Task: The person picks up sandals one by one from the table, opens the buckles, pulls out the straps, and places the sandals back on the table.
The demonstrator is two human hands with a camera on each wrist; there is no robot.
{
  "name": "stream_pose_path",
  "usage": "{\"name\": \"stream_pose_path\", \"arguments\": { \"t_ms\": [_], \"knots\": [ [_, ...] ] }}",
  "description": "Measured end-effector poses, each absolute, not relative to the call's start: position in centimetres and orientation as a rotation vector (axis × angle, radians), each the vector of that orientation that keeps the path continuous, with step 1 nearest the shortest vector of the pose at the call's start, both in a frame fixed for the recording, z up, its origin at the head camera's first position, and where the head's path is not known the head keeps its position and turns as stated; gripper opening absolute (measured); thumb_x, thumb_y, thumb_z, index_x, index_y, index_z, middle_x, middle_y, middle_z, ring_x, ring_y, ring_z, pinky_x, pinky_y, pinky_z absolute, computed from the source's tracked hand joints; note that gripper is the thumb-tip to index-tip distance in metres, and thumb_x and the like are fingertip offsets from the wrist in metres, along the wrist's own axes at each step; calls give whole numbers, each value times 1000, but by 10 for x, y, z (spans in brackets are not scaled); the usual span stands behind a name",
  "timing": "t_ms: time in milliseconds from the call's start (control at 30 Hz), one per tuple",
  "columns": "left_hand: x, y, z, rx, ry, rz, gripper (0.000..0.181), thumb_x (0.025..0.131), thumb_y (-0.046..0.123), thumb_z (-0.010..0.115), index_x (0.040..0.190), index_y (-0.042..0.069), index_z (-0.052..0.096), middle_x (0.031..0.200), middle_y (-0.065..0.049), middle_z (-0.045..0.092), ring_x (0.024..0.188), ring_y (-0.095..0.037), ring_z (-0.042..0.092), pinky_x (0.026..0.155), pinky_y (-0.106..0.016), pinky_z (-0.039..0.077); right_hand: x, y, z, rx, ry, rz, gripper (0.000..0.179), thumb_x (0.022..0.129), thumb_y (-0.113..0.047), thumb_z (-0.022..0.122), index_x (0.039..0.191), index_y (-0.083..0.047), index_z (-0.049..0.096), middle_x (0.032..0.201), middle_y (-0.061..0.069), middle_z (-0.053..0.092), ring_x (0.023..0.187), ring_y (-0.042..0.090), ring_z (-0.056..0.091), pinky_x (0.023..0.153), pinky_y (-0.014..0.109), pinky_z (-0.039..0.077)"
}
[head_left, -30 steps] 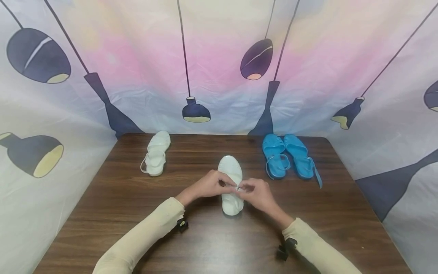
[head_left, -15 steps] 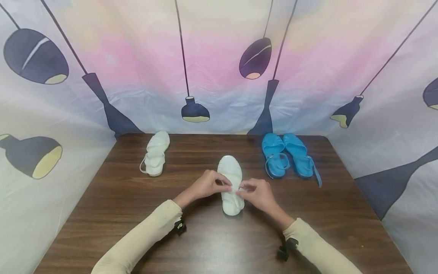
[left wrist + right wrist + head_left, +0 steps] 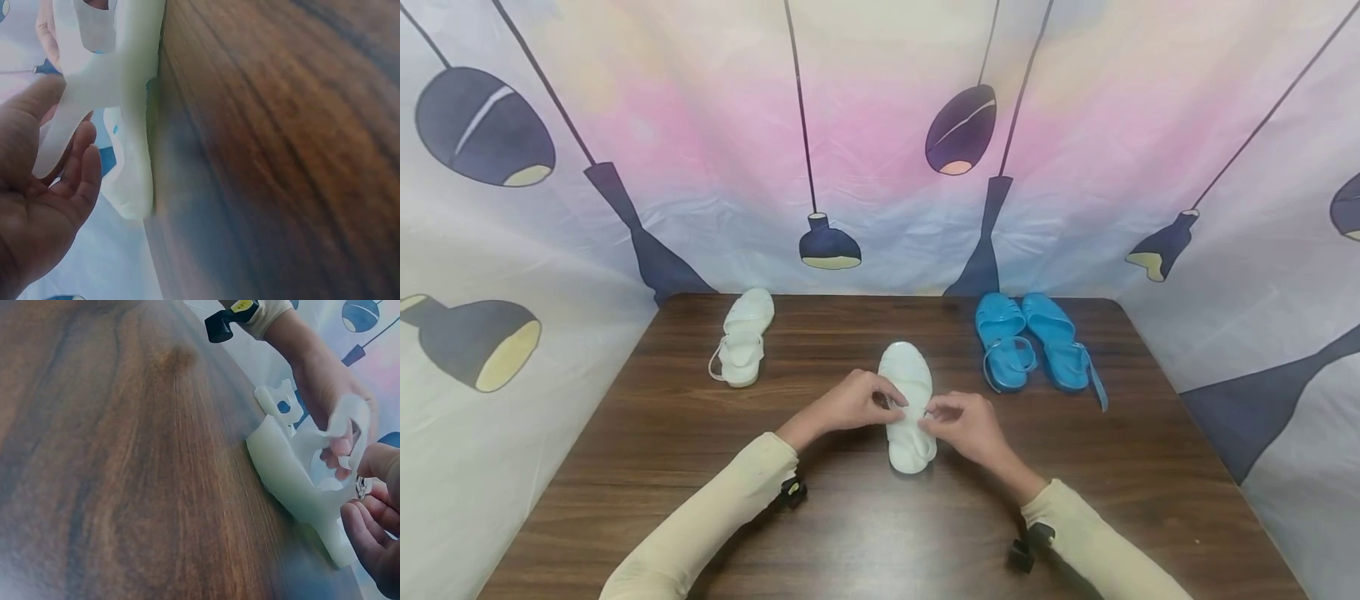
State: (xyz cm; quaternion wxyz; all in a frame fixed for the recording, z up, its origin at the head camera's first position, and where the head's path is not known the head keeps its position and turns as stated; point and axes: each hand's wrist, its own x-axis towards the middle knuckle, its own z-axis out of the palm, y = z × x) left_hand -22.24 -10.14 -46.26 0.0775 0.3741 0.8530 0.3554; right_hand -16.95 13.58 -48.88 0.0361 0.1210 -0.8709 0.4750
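Note:
A white sandal lies mid-table with its toe pointing away from me. Coming in from the left, my left hand has its fingertips over the middle of the sandal. In the left wrist view, its thumb and fingers pinch the pale strap. On the other side, my right hand holds a small metal buckle between thumb and fingers, as the right wrist view shows. The strap rises above the sole in a loop towards the heel. A small gap separates the two hands.
A second white sandal stands at the back left of the brown wooden table. At the back right are two blue sandals, one beside the other, which has a loose strap. Printed cloth hangs behind the table.
My left hand has drawn back to the left from the buckle, so the fingertips that met over the sandal are now apart. My right hand has hardly moved.

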Motion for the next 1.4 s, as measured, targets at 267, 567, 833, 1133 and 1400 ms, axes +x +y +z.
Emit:
{"name": "stream_pose_path", "arguments": {
  "t_ms": [267,567,833,1133,1400],
  "knots": [
    [-220,-90,-463,1230,2535,1075,12,93,23,78,100,15,82,96,5,78,81,-2,65,74,-21,55,-169,136,-488,406,-2654,1467,15,79,-15,89,90,-17,80,82,-5,73,74,9,69,66,23,59],
    [-222,-93,-465,1212,2563,1041,11,92,21,79,100,15,82,94,5,78,79,0,64,72,-20,55,-170,137,-489,392,-2663,1478,15,79,-16,90,90,-19,80,85,-4,74,75,8,70,67,23,59],
    [-222,-101,-462,1210,2592,1043,11,91,19,80,99,12,82,90,5,77,75,-1,62,68,-20,54,-168,138,-491,349,-2665,1478,16,78,-19,90,91,-19,80,84,-4,75,74,9,71,68,25,60],
    [-231,-100,-451,1030,2644,1111,11,93,21,78,99,12,81,94,5,77,81,-3,66,72,-22,56,-168,139,-489,309,-2679,1531,17,81,-21,89,95,-16,81,86,-2,77,76,11,72,70,27,61],
    [-252,-81,-443,1120,2626,936,14,94,20,77,102,9,80,96,1,78,86,-9,70,75,-23,57,-168,141,-487,205,-2756,1676,21,88,-28,83,104,-15,80,92,1,76,72,15,70,66,31,60]
  ]
}}
